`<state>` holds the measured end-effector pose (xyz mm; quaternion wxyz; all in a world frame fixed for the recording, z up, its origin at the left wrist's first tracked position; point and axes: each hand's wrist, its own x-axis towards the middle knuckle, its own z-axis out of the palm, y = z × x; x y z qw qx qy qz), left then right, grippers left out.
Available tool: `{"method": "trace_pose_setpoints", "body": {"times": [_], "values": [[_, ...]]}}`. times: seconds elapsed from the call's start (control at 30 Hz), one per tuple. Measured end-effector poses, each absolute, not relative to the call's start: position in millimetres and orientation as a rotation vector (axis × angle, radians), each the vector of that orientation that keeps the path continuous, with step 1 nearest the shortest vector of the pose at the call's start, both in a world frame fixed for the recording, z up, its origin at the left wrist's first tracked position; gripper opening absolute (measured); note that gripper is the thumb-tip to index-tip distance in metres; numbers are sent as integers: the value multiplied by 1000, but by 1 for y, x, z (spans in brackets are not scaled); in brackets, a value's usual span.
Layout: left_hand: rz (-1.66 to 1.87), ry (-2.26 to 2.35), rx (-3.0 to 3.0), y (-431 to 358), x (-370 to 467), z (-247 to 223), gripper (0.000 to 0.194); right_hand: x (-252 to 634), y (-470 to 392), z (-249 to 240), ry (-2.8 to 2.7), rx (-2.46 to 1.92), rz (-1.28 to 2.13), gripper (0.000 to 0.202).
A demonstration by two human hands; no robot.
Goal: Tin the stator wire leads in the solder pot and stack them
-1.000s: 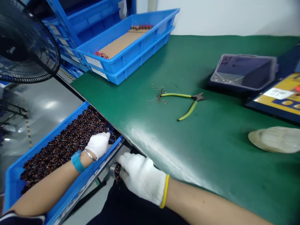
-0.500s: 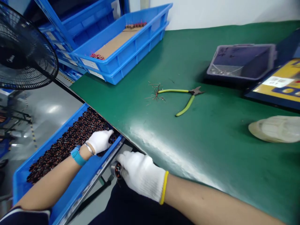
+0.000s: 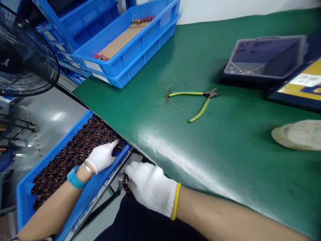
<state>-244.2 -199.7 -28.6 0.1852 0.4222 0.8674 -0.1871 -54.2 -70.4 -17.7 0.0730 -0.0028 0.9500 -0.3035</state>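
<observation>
Right fingers (image 3: 128,169) gripping metal-rimmed coil (image 3: 125,183); left fingers (image 3: 113,145) parted, empty, near black coils (image 3: 82,142); label (image 3: 306,79) reads "01".

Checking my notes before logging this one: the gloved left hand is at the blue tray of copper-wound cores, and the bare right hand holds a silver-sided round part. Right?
Not quite: the right hand isn't bare; the head view shows it in a white glove with a yellow cuff, holding the round part. The left hand is as you say.

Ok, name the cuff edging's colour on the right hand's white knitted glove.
The cuff edging is yellow, best seen in the head view.
</observation>
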Motion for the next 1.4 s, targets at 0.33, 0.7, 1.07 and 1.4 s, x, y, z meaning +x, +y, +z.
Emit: {"method": "trace_pose_setpoints", "body": {"times": [0.33, 0.7, 1.07, 1.4], "values": [[-285, 2492, 927, -202, -249, -12, 53, -56, -71, -18, 2836, 14, -943, 14], [140, 2159, 725, -204, -258, -24, 41, -56, -72, -16, 2812, 38, -937, 15], [499, 2305, 507, -242, -245, -11, 46, -52, -74, -24, 2827, 97, -978, 14], [636, 2200, 509, -272, -264, -52, 30, -52, -78, -37, 2820, 126, -1074, 24]]}}
